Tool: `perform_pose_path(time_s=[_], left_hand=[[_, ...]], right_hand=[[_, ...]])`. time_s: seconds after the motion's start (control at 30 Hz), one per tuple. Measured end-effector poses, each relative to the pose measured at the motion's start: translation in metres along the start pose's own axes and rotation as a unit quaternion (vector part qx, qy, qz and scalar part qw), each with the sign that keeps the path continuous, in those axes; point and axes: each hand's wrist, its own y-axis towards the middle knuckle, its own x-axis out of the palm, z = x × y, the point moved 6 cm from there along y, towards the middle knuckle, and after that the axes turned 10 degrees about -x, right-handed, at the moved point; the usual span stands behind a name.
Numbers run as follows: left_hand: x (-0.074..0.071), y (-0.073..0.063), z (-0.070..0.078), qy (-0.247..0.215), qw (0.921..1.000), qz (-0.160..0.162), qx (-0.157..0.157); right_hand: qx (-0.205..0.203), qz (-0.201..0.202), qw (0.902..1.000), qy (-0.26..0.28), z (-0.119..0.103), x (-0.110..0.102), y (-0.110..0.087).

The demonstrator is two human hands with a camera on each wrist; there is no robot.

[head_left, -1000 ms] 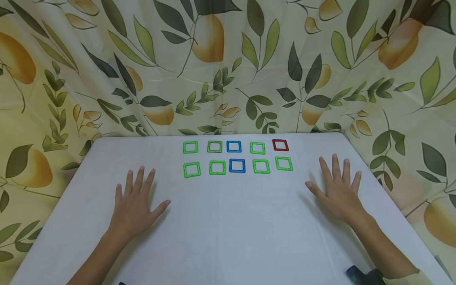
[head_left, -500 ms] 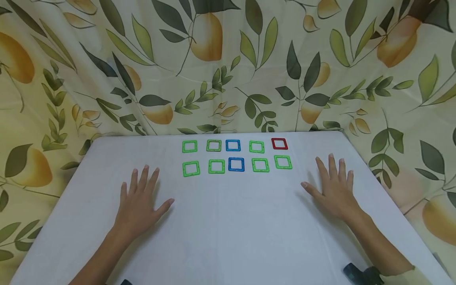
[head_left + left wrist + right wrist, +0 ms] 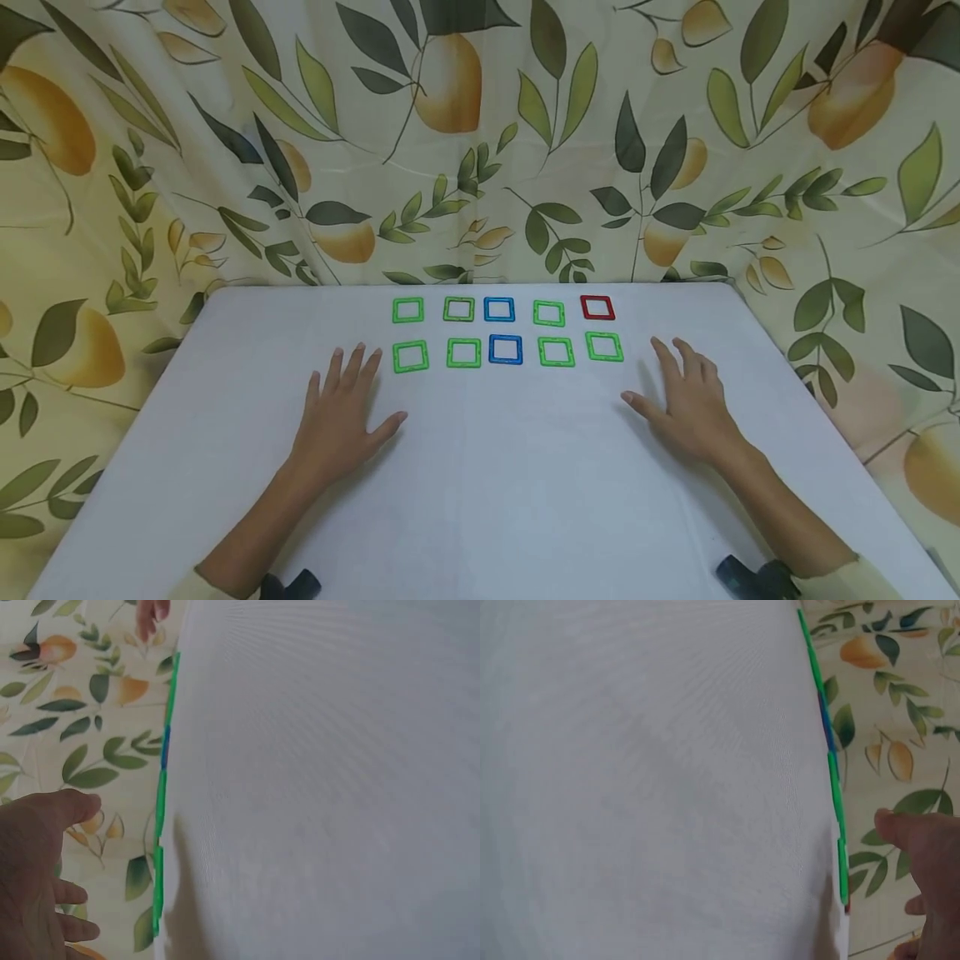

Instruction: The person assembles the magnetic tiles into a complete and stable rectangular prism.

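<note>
Several square plastic frames lie flat in two rows near the far side of the table. A red frame (image 3: 597, 318) ends the back row at the right, and a blue frame (image 3: 499, 320) lies mid-row. Another blue frame (image 3: 506, 361) sits in the front row among green ones. My left hand (image 3: 342, 425), fingers spread, hovers left of the front-left green frame (image 3: 410, 368) without touching it. Over the right side, my right hand (image 3: 692, 408) is held apart from the front-right green frame (image 3: 604, 358), holding nothing. In both wrist views the frames appear edge-on.
A white-covered table (image 3: 480, 500) spans the view, its far edge meeting a curtain (image 3: 480, 167) printed with leaves and fruit. Dark wrist devices show below the left forearm (image 3: 255, 533) and right forearm (image 3: 787, 517).
My left hand has moved right, closer to the frames. My right hand has shifted slightly left, its fingers less spread. The frames keep their arrangement.
</note>
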Motion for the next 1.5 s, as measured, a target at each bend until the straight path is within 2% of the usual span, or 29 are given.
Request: perform_pose_path(time_s=[0.17, 0.4, 0.97, 1.3, 1.5], left_hand=[[0.004, 0.007, 0.015, -0.004, 1.0, -0.008, 0.002], [0.015, 0.013, 0.026, -0.012, 0.9996, -0.024, 0.003], [0.028, 0.031, 0.05, -0.025, 0.9995, -0.004, 0.019], [0.037, 0.04, 0.064, -0.04, 0.9983, 0.002, 0.042], [0.043, 0.047, 0.072, -0.053, 0.9976, -0.003, 0.045]], right_hand=[[-0.004, -0.008, 1.0, 0.002, -0.005, 0.005, 0.006], [-0.024, -0.018, 0.9995, 0.012, -0.011, 0.01, 0.012], [-0.051, -0.035, 0.9976, 0.031, -0.023, 0.024, 0.025], [-0.059, -0.043, 0.9969, 0.03, -0.031, 0.024, 0.036], [-0.066, -0.043, 0.9964, 0.032, -0.034, 0.023, 0.044]])
